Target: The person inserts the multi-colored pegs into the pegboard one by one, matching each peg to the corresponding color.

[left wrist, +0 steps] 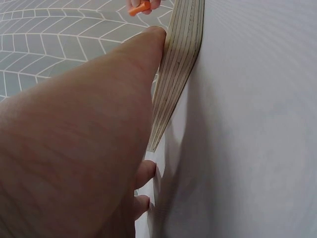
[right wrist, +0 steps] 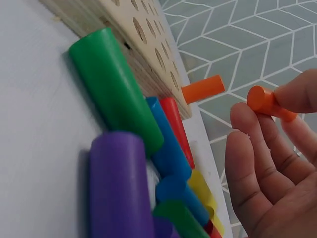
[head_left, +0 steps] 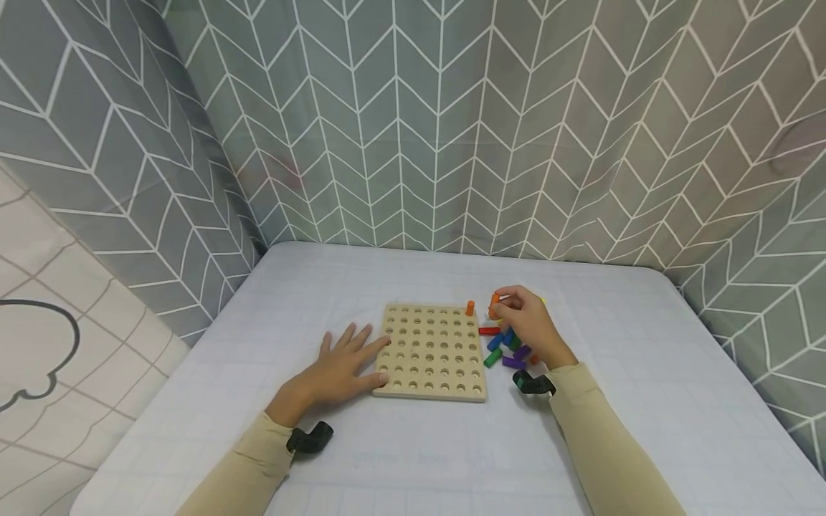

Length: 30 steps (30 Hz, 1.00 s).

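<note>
A wooden pegboard [head_left: 430, 352] with rows of round holes lies on the table. One orange peg [head_left: 470, 308] stands upright in the hole at its far right corner. My right hand [head_left: 528, 320] pinches another orange peg [right wrist: 270, 103] between thumb and fingers, just right of that corner and above the loose pegs. My left hand [head_left: 340, 369] lies spread at the board's left side, its thumb and a fingertip on the edge. In the left wrist view the thumb [left wrist: 143, 47] touches the layered side of the board [left wrist: 178, 54].
Right of the board lies a loose pile of pegs: green [right wrist: 116, 91], purple [right wrist: 121, 183], blue [right wrist: 169, 139], red [right wrist: 177, 130] and yellow [right wrist: 202, 191]. The white-covered table [head_left: 361, 459] ends at a patterned curtain [head_left: 439, 143] behind.
</note>
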Tool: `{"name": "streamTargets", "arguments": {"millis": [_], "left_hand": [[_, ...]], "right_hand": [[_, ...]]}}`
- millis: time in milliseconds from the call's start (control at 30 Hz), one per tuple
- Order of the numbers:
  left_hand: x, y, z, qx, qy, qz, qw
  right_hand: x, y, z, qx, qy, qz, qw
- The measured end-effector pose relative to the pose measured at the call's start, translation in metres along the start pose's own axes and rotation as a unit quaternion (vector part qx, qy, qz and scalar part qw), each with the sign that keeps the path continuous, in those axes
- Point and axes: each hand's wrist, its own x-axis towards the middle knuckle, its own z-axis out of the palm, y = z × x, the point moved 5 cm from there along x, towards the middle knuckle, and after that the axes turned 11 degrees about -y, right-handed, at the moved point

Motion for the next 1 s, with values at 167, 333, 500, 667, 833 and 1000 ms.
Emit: {"name": "streamTargets", "arguments": {"millis": [167, 333, 500, 667, 833, 1000], "left_hand": [[0.002, -0.004, 0.002, 0.002, 0.002, 0.001, 1.0000], [0.003, -0.006, 0.003, 0.005, 0.004, 0.000, 1.0000], [0.002, -0.006, 0.003, 0.000, 0.006, 0.002, 1.0000], [0.001, -0.006, 0.003, -0.007, 0.006, 0.003, 1.0000], [0.002, -0.007, 0.004, 0.001, 0.006, 0.001, 1.0000], [0.003, -0.008, 0.005, 0.002, 0.005, -0.003, 1.0000]], "right_hand": [[0.010, 0.001, 0.003, 0.031, -0.003, 0.016, 0.9994], [0.019, 0.000, 0.007, 0.044, -0.004, 0.023, 0.9987], [0.026, -0.005, 0.012, 0.058, 0.008, 0.021, 0.9981], [0.033, -0.011, 0.017, 0.057, 0.035, 0.022, 0.9976], [0.040, -0.013, 0.021, 0.058, 0.040, 0.012, 0.9974], [0.046, -0.011, 0.022, 0.043, 0.039, 0.002, 0.9983]]}}
